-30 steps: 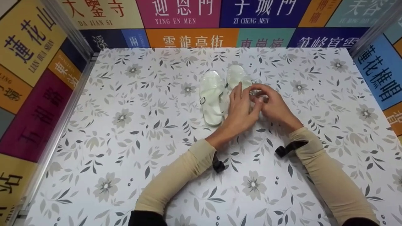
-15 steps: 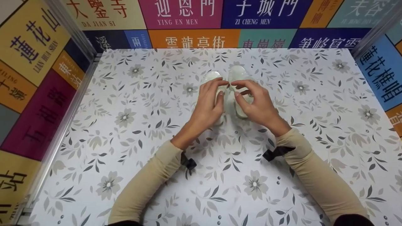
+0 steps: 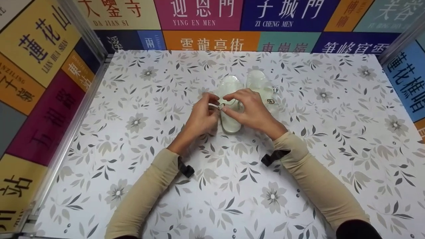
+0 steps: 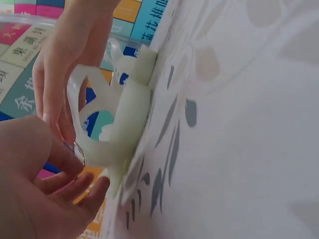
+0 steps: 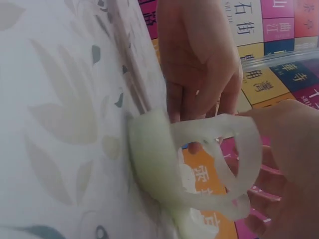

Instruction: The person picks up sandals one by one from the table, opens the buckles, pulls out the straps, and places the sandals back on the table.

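Two pale translucent sandals lie side by side, toes pointing away. My left hand is at the outer side of the left sandal and pinches the white end of its strap. From the other side, my right hand reaches over this sandal, thumb and index finger curled round the strap at its small buckle. The sole stays on the table in both wrist views, the strap arching above it. Beyond the right hand is the right sandal, its square buckle on the outer side.
A white cloth with grey leaves and flowers covers the table. Colourful panels with large lettering stand along the back and both sides. A small black camera is strapped on each wrist.
Both hands have moved left, from the right sandal across to the left sandal's buckle side. The right sandal's buckle is now uncovered, and the left hand has taken the strap end.
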`<state>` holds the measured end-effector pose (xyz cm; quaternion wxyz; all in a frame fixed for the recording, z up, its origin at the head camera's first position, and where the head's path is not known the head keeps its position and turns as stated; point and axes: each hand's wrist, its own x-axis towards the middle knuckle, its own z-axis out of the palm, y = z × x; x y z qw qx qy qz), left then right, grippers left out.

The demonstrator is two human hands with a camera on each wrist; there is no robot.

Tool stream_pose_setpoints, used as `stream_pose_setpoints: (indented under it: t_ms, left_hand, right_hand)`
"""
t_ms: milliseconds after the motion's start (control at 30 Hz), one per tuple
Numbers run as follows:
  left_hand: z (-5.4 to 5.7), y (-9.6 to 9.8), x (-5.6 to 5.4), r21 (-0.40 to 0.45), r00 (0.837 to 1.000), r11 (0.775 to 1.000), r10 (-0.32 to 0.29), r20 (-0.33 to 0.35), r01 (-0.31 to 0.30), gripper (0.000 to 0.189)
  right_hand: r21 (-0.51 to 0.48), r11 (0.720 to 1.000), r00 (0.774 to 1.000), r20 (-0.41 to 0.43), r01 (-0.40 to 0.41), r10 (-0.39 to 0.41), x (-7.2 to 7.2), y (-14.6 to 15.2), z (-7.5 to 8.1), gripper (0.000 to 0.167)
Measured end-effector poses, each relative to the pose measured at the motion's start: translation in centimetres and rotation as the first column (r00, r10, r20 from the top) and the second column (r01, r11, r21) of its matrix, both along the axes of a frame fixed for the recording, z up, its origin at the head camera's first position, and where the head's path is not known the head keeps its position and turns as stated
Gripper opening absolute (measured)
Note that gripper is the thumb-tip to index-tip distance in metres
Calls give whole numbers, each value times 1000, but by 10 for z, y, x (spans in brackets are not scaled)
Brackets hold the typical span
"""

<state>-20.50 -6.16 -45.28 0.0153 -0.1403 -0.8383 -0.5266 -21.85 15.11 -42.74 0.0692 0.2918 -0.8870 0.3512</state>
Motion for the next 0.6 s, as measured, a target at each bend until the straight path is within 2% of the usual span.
stream_pose_setpoints:
  t_ms: [100, 233, 367, 600]
  left_hand:
    - [-3, -5, -3, 39, 997, 998, -44, 64, 42, 31]
    - [-4, -14, -6, 55, 993, 996, -81, 82, 77, 22]
    - [-7, -21, -11, 69, 993, 995, -82, 86, 76, 14]
    - [-11, -21, -15, 69, 994, 995, -78, 71, 73, 12]
  right_hand:
    - [83, 997, 1000, 27, 1, -3, 1, 2, -3, 38]
    - [107, 994, 997, 79, -18, 10, 1, 6, -7, 37]
    - [54, 998, 994, 110, -24, 18, -1, 6, -10, 32]
    - [-79, 996, 995, 93, 37, -30, -4, 4, -18, 19]
